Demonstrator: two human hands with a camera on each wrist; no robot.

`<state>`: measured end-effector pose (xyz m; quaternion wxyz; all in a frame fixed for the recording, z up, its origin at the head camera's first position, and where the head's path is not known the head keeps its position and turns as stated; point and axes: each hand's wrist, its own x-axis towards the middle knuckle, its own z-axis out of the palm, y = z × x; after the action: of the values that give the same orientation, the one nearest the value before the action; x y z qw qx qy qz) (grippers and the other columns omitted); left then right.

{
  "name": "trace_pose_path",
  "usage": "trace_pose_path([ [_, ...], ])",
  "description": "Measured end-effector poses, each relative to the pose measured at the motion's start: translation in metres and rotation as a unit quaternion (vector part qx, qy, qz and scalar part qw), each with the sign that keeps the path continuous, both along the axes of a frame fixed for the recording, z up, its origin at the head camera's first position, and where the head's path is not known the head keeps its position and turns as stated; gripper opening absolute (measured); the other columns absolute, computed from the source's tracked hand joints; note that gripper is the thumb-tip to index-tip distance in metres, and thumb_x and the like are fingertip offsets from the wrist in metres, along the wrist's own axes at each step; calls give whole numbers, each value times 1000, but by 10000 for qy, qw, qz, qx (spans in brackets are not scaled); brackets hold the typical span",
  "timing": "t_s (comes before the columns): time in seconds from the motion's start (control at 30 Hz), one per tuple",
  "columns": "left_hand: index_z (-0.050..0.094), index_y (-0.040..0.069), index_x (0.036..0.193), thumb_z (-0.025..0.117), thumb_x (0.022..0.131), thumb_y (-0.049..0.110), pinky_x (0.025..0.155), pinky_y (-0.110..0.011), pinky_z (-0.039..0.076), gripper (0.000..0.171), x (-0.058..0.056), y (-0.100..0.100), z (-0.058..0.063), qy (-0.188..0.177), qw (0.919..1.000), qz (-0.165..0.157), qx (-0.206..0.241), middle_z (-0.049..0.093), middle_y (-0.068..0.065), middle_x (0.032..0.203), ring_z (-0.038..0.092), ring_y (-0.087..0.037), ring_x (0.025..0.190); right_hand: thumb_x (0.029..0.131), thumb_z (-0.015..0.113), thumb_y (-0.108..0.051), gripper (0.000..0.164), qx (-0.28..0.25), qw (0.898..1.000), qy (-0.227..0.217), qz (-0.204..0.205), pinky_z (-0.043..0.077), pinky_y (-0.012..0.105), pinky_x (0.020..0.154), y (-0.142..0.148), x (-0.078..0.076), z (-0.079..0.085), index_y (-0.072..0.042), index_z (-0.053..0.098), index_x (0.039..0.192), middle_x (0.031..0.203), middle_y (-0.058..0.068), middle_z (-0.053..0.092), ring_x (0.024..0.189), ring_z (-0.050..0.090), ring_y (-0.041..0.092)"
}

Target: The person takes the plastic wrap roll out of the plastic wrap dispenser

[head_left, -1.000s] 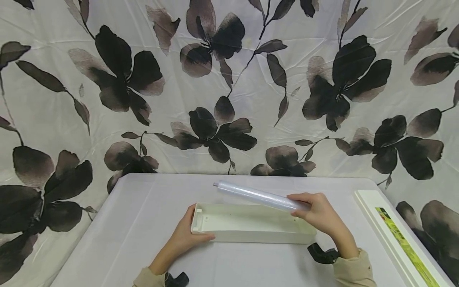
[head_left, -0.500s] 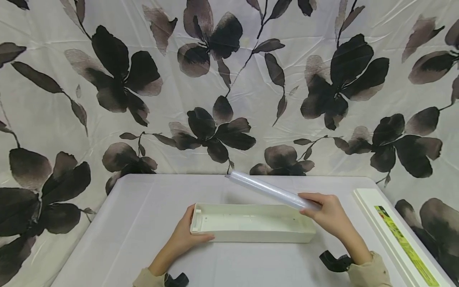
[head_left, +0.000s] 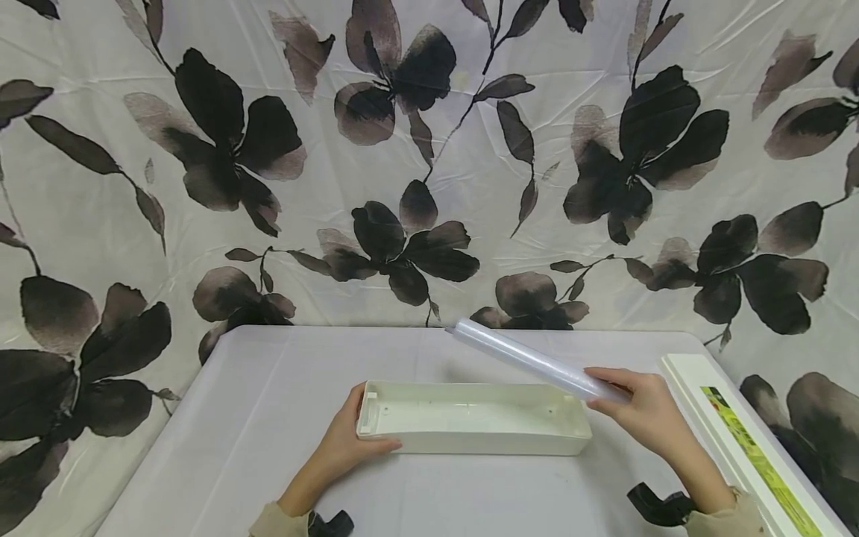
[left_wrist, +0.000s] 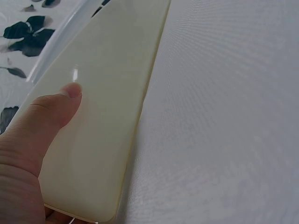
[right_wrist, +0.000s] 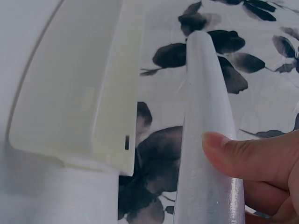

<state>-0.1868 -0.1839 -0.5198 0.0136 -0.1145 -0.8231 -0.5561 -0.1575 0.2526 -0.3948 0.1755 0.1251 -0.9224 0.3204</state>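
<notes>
A long cream plastic box [head_left: 483, 441], with its top uncovered, sits on the white table. My left hand [head_left: 354, 432] grips its left end, the thumb [left_wrist: 70, 100] lying along the front wall and the other fingers behind the end. In my right hand [head_left: 640, 406] is a roll of clear plastic wrap [head_left: 530, 358], pinched near its right end between thumb and fingers. The roll slants up to the left, above and behind the box's right part. In the right wrist view the roll [right_wrist: 203, 107] stands apart from the box [right_wrist: 60, 93].
A long white lid-like piece [head_left: 731, 447] with a yellow-green label strip lies along the table's right edge. The white tabletop [head_left: 268, 388] ends at the back against a floral curtain [head_left: 429, 164].
My right hand has moved rightward with the plastic wrap roll, whose far end has risen and shifted right. My left hand and the box have stayed in place.
</notes>
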Motion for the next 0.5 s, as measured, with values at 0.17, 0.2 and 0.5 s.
trace_pose_path([
  [0.17, 35, 14, 147, 97, 61, 31, 106, -51, 37, 107, 0, 0, 1, 22, 10000, 1, -3, 53, -6, 138, 52, -23, 125, 67, 88, 1, 43, 80, 9996, 141, -219, 51, 20, 65, 10, 6, -1, 1, 75, 108, 104, 21, 72, 90, 68, 29],
  [0.2, 35, 14, 147, 97, 61, 32, 106, -52, 37, 107, 0, 0, 0, 21, 10000, 20, -30, 53, -6, 138, 51, -24, 126, 67, 88, 1, 44, 69, 9996, 149, -240, 51, 21, 65, 12, 7, -1, 1, 74, 108, 104, 21, 72, 90, 68, 30],
  [0.5, 35, 14, 147, 96, 61, 33, 105, -51, 38, 107, -1, 0, -1, 15, 10000, 2, -35, 54, -6, 137, 52, -23, 123, 65, 89, 0, 46, 173, 9984, 105, -536, 50, 22, 59, 26, 21, -3, 3, 74, 108, 103, 25, 71, 86, 68, 31],
])
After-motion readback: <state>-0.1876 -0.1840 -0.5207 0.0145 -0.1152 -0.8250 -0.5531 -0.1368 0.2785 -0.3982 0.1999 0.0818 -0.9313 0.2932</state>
